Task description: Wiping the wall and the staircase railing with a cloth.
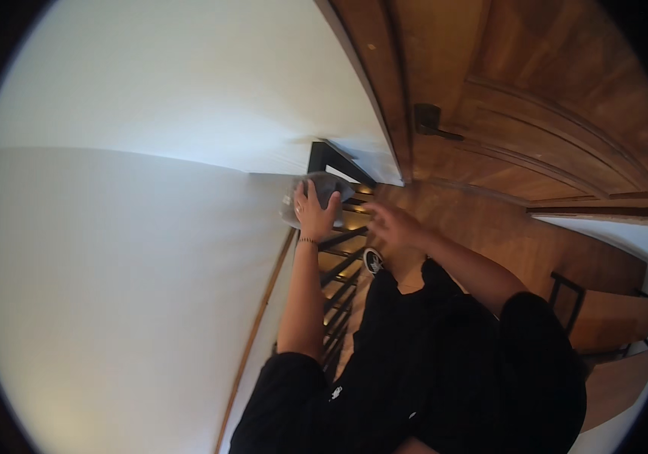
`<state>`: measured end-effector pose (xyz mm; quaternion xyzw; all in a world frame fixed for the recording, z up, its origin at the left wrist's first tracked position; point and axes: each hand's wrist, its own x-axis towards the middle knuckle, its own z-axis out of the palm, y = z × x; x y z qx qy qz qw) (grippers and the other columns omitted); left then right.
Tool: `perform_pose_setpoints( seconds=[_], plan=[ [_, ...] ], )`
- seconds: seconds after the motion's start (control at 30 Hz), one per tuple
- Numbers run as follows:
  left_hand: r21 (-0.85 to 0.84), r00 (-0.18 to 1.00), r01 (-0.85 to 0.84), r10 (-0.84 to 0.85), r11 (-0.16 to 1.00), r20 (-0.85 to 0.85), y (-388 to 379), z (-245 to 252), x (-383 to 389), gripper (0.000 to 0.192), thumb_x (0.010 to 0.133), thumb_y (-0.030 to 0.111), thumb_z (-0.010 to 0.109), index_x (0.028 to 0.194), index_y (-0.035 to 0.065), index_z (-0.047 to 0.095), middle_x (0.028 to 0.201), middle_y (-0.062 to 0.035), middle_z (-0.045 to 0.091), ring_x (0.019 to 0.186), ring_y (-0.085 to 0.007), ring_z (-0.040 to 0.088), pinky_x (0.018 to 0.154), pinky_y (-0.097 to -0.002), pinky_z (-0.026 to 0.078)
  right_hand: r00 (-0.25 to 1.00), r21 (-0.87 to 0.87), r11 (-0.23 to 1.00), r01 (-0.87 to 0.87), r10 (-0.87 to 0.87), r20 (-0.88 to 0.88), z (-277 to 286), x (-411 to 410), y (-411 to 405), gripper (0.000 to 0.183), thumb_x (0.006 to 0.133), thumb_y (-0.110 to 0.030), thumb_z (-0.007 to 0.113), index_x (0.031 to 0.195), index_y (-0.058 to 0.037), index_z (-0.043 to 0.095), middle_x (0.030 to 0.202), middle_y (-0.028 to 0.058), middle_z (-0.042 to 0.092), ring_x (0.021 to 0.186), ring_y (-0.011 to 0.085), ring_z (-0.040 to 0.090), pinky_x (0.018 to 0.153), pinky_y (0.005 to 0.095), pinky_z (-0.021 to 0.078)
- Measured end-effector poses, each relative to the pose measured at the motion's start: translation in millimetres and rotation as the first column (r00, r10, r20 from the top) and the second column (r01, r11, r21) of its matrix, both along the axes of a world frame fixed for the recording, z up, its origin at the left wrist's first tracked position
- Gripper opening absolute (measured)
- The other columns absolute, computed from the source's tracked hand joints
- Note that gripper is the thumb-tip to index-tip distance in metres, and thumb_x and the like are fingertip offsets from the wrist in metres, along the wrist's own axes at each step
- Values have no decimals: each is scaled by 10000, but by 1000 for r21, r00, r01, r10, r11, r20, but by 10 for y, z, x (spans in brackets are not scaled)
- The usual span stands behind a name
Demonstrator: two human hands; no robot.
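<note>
My left hand point(315, 213) lies spread over a soft grey item point(329, 184), with its thumb on one side and its fingers on the other. The item looks like cloth or a cap; blur leaves its exact kind unsettled. It is at the top of the black stair railing point(341, 241), near a black frame post point(317, 156). My right hand point(395, 223) hovers to the right of the railing, blurred, with its fingers apart and nothing in them.
White walls point(103, 255) rise at the left, with a wooden handrail point(259, 329) along one. Lit stair steps point(352, 218) show between the railing bars. A panelled wooden door point(517, 130) with a dark lever handle point(437, 122) stands ahead right. Wooden furniture point(613, 320) sits at the right.
</note>
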<state>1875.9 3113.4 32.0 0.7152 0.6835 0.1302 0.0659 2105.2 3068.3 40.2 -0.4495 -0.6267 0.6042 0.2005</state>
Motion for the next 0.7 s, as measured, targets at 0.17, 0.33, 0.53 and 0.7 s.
perform_pose_setpoints(
  seconds=[0.17, 0.33, 0.53, 0.7],
  plan=[
    [-344, 580, 135, 207, 929, 788, 75, 494, -316, 522, 988, 386, 316, 1329, -4, 375, 1299, -183, 450, 1203, -330, 441, 1008, -422, 349, 886, 290, 841, 457, -459, -65, -205, -1502, 60, 780, 837, -336, 614, 1420, -44, 186, 1395, 300, 253, 1298, 437, 274, 1056, 458, 280],
    [-323, 357, -9, 305, 946, 883, -273, 305, -852, 472, 975, 325, 390, 1320, 6, 346, 1197, -160, 490, 1063, -249, 542, 885, -313, 438, 708, 231, 694, 682, -706, 32, -36, -1988, 282, 838, 844, -282, 600, 1428, 6, 73, 1435, 306, 140, 1322, 442, 214, 1072, 447, 255],
    [-209, 909, 139, -41, 968, 414, -927, 78, -666, 542, 865, 242, 565, 1307, 12, 353, 1186, -202, 467, 1039, -342, 541, 880, -401, 441, 397, 184, 365, 913, -899, -187, -457, -1799, 1021, 648, 894, -254, 506, 1373, 72, 215, 1337, 300, 346, 1258, 427, 334, 1045, 413, 280],
    [-328, 976, -63, 128, 942, 179, -871, 196, -693, 575, 822, 268, 600, 1300, 41, 373, 1153, -194, 520, 1038, -388, 540, 811, -464, 475, 345, -198, 376, 905, -922, -176, -946, -1759, 1151, 410, 916, -215, 472, 1236, 39, 439, 1216, 204, 506, 1109, 317, 494, 921, 360, 386]
  ],
)
